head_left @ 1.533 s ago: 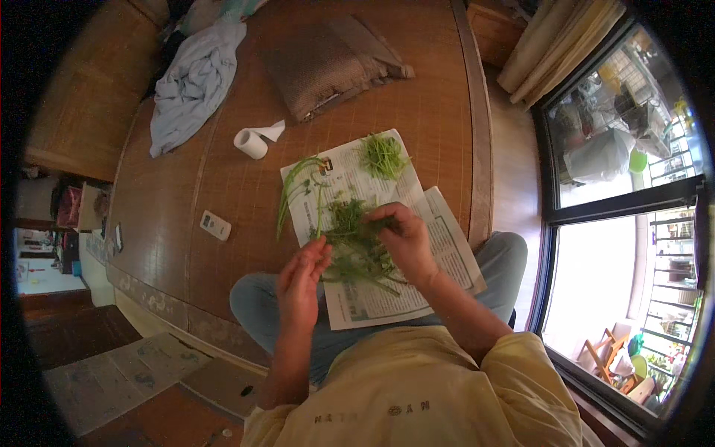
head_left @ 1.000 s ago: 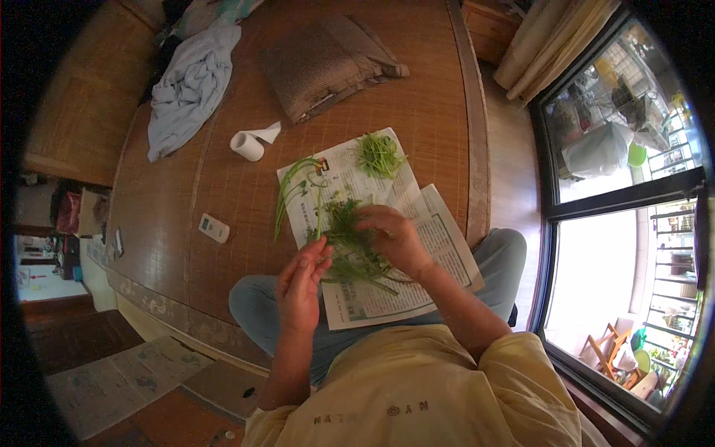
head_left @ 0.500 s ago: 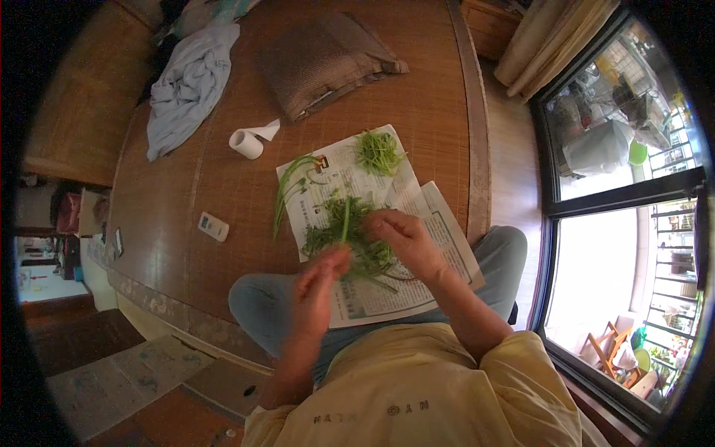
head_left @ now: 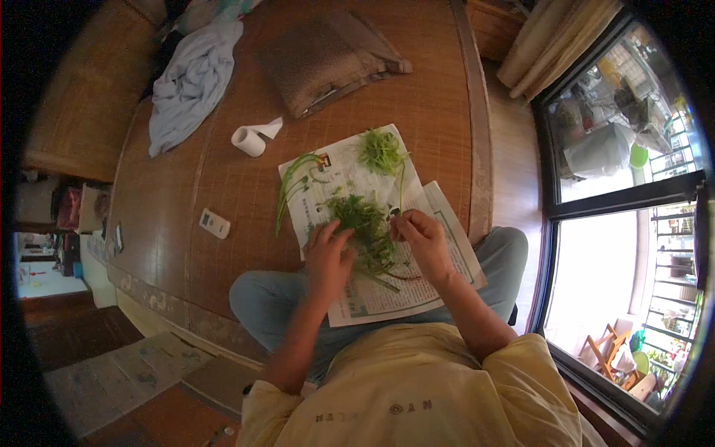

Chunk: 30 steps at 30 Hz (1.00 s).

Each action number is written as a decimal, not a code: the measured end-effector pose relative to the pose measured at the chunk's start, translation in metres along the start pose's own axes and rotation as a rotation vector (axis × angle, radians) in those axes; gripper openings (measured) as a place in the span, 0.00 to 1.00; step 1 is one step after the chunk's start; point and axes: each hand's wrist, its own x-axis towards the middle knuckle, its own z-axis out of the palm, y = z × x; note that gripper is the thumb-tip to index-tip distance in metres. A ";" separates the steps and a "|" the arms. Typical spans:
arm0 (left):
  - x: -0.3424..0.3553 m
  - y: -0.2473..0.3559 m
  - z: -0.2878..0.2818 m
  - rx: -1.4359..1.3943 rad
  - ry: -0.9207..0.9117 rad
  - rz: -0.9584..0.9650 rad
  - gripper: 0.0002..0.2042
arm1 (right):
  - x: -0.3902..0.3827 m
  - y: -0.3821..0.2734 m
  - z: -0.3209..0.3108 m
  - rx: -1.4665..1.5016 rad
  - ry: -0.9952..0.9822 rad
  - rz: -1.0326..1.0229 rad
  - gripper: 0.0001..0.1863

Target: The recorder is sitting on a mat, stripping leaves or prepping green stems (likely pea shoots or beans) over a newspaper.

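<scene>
A pile of leafy green stalks (head_left: 365, 227) lies on spread newspaper (head_left: 357, 313) before my crossed legs. My left hand (head_left: 328, 257) is at the pile's left edge, fingers apart and nothing visible held. To the pile's right, my right hand (head_left: 422, 237) pinches a thin green stem (head_left: 402, 186), which points away from me toward a smaller bunch of pale green stems (head_left: 380, 151) at the paper's far edge. Several longer stalks (head_left: 286, 192) lie along the paper's left side, partly over the mat.
On the brown mat (head_left: 179, 223) are a white remote control (head_left: 214, 223), a toilet paper roll (head_left: 249, 141), a brown pillow (head_left: 328, 63) and a light blue cloth (head_left: 192, 82). A glass door (head_left: 596, 261) stands at the right.
My left hand has opened; the stalk that stood upright above it no longer shows there. My right hand has moved slightly right, and a thin stem now extends from its fingers.
</scene>
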 end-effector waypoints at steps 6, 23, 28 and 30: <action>0.011 0.002 0.018 0.280 -0.258 0.001 0.18 | -0.014 0.003 0.001 -0.037 -0.068 0.037 0.09; 0.004 0.004 -0.076 -1.348 0.141 -0.475 0.17 | -0.010 -0.012 0.018 0.257 -0.142 0.061 0.07; -0.001 0.048 -0.093 -1.123 0.187 -0.428 0.13 | -0.014 -0.036 0.027 0.411 -0.219 0.097 0.08; -0.003 0.059 -0.097 -1.019 0.219 -0.385 0.12 | -0.015 -0.040 0.032 0.438 -0.256 0.101 0.08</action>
